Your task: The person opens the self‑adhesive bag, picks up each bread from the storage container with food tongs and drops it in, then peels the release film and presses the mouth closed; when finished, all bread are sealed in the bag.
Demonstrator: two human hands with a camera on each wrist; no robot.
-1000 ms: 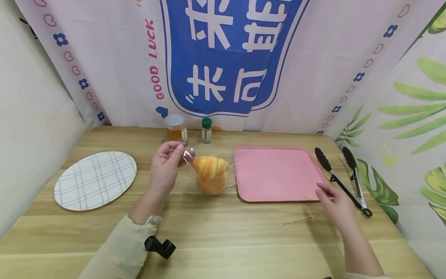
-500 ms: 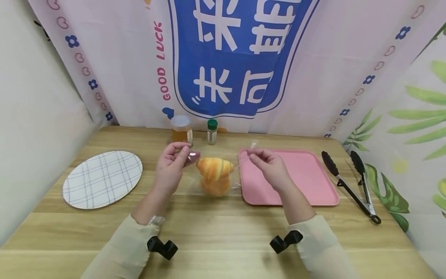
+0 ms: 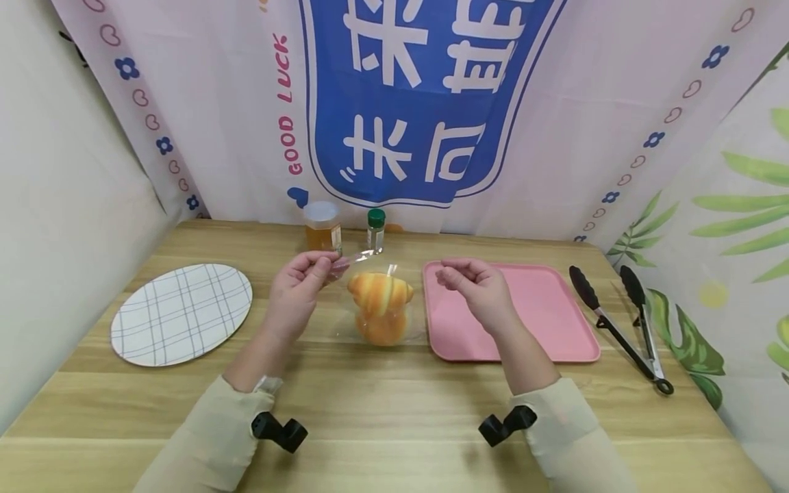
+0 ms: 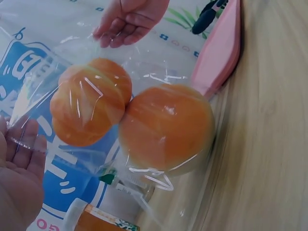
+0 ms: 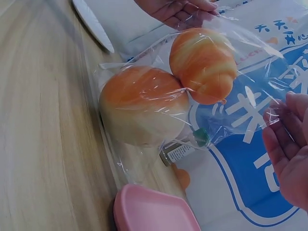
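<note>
A clear plastic bag (image 5: 127,163) hangs spread between both hands, over the middle of the wooden table. Inside it a ridged, croissant-shaped bread (image 3: 380,292) lies on top of a round bun (image 3: 382,327). My left hand (image 3: 297,294) pinches the bag's mouth at its left side between thumb and index finger. On the opposite side my right hand (image 3: 483,294) pinches the other edge, above the pink tray. Film stretches from the fingers of the right hand (image 5: 288,154) in the right wrist view. The mouth is pulled wide, with both breads low in the bag.
A pink tray (image 3: 524,342) lies right of the bag, and black-tipped tongs (image 3: 622,342) beyond it. On the left is an oval checked board (image 3: 181,315). A honey-coloured jar (image 3: 322,236) and a green-capped shaker (image 3: 375,231) stand at the back, before a printed cloth.
My right hand has come left from the tray's front right corner to the bag and taken its right edge. The bag's mouth has since spread wider; the left hand stays almost in place.
</note>
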